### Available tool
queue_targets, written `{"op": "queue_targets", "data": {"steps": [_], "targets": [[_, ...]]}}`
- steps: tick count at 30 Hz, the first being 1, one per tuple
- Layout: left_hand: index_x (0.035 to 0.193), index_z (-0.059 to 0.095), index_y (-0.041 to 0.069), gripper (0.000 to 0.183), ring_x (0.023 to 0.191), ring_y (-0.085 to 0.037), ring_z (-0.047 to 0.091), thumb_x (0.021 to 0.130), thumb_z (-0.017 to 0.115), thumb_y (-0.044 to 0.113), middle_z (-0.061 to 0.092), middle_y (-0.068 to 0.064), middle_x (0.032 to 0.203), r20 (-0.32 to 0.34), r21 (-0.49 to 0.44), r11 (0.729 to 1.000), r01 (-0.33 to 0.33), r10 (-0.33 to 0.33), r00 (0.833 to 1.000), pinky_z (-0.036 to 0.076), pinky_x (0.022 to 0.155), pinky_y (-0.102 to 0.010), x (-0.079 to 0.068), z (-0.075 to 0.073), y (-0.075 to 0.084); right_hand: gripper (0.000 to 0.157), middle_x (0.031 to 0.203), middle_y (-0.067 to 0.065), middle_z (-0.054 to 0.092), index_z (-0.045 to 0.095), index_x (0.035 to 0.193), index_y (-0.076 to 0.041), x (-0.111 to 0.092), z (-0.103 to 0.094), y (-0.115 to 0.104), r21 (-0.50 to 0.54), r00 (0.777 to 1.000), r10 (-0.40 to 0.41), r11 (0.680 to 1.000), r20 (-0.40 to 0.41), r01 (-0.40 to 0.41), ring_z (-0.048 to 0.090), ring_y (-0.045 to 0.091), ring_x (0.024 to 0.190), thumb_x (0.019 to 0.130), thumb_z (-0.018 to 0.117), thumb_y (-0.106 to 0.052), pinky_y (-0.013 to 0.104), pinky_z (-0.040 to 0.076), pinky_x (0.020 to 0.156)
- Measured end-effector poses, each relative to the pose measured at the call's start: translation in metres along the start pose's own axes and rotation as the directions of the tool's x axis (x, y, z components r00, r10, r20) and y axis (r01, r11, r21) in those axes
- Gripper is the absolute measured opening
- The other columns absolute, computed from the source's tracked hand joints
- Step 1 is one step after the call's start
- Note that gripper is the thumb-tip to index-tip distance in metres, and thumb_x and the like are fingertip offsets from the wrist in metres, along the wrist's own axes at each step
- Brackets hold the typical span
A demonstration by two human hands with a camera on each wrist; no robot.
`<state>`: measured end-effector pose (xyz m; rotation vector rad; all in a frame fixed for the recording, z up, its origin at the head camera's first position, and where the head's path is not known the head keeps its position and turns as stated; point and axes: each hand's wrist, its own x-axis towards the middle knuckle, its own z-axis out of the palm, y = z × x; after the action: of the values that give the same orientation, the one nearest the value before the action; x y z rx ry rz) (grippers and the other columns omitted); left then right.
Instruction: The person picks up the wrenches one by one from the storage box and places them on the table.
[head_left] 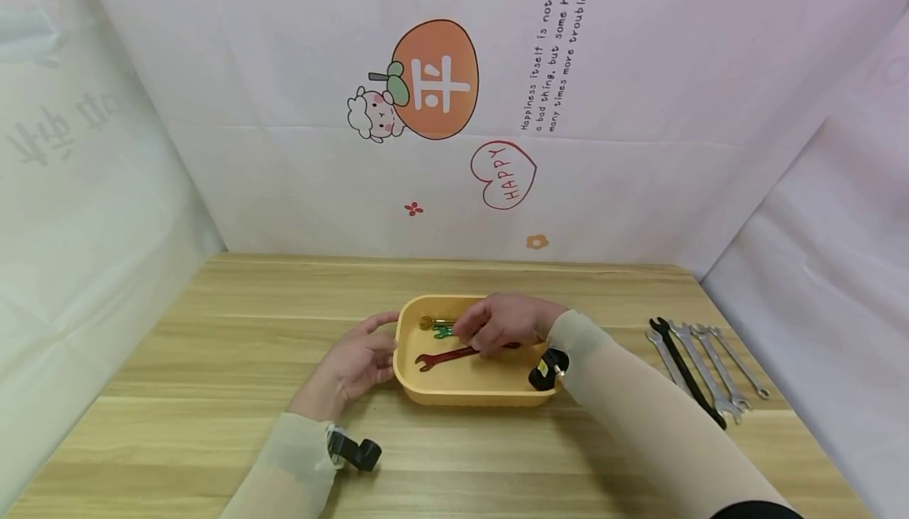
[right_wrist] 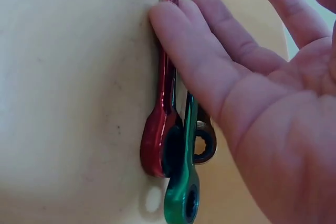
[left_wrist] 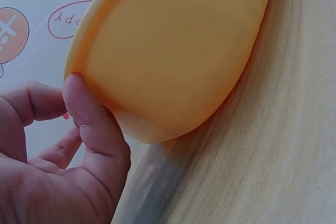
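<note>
A yellow plastic tray (head_left: pixel 469 399) sits on the table. My left hand (head_left: pixel 358 361) holds its left end from outside. In the left wrist view the thumb (left_wrist: pixel 86 108) bends against the tray rim, with the index finger beyond it. Inside the tray lie a red wrench (head_left: pixel 447 356), a green wrench (head_left: pixel 442 333) and a gold wrench (head_left: pixel 435 322). Over these my right hand (head_left: pixel 507 322) reaches in, fingers loosely bent. Its fingertips overlap the red wrench in the right wrist view, where the ring ends of all three wrenches show below. Nothing appears pinched there.
Several silver wrenches (head_left: pixel 699 361) and one black wrench (head_left: pixel 685 369) lie in a row at the table's right side. The wooden table (head_left: pixel 177 393) meets a white printed cloth (head_left: pixel 312 188) at the back, with more white cloth at both sides.
</note>
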<state>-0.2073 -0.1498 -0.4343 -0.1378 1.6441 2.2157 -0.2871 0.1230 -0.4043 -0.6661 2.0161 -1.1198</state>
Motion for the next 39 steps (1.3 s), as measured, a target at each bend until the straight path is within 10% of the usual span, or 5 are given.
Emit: {"op": "queue_targets", "data": {"steps": [13,39], "targets": [[0.136,0.042,0.013,0.057,0.065,-0.018,0.053,0.083,0.053,-0.002,0.055,-0.012,0.083,0.007,0.0,1.0,-0.004,0.004,1.0,0.047,0.059,-0.029,0.0,0.0,0.001,0.048,0.108,0.003,0.065,0.066,0.117,-0.009,0.009,0.004,-0.005,-0.396,0.997,-0.079,0.915,0.006,0.075,0.06,0.02,0.099,0.072,0.071,0.007,0.027,0.049,0.082],[0.136,0.042,0.013,0.056,0.067,-0.019,0.054,0.083,0.054,-0.002,0.055,-0.014,0.088,0.004,0.01,1.0,-0.006,0.005,1.0,0.046,0.059,-0.029,0.001,-0.001,-0.001,0.059,0.092,-0.008,0.063,0.065,0.119,-0.024,0.018,0.016,-0.001,-0.665,0.989,-0.146,0.74,-0.011,0.102,0.056,0.005,0.076,0.07,0.065,0.01,0.022,0.049,0.064]]}}
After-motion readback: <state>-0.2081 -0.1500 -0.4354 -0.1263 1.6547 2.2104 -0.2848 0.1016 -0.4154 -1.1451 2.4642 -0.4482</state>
